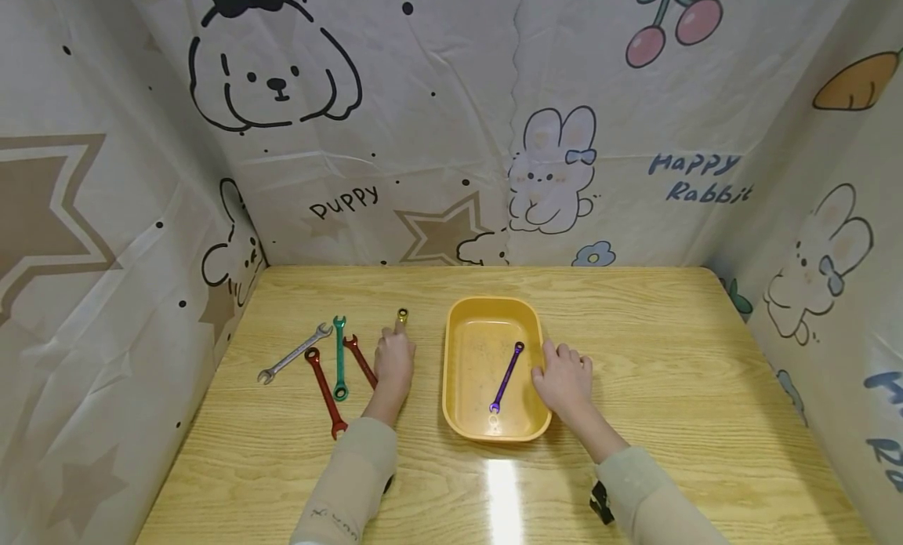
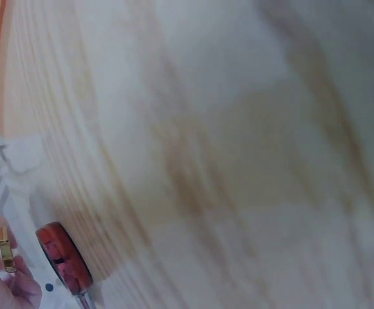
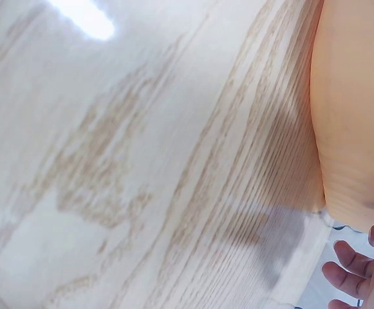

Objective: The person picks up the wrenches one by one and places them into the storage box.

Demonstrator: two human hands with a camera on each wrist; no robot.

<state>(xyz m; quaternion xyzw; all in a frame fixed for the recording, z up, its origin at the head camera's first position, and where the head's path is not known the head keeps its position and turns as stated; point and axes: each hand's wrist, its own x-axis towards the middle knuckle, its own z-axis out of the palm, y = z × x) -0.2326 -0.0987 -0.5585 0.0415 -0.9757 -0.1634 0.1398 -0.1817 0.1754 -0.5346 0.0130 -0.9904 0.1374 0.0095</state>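
My left hand (image 1: 395, 362) grips a gold wrench (image 1: 402, 315), whose ring end sticks out beyond the fingers. In the left wrist view, part of that hand (image 2: 9, 286) shows at the lower left with the wrench. A yellow plastic tray (image 1: 451, 372) stands to its right, with a purple wrench (image 1: 506, 379) lying inside. At the tray's right side, my right hand (image 1: 566, 379) holds the rim, thumb over the edge and fingers outside; in the right wrist view its fingers (image 3: 349, 257) show beside the tray wall.
Left of my left hand lie a silver wrench (image 1: 296, 353), a green wrench (image 1: 340, 361), a longer red wrench (image 1: 326, 394) and a dark red wrench (image 1: 361, 362) partly hidden by the hand. Patterned cloth (image 1: 451, 137) walls in the wooden table (image 1: 670, 333) at the back and sides.
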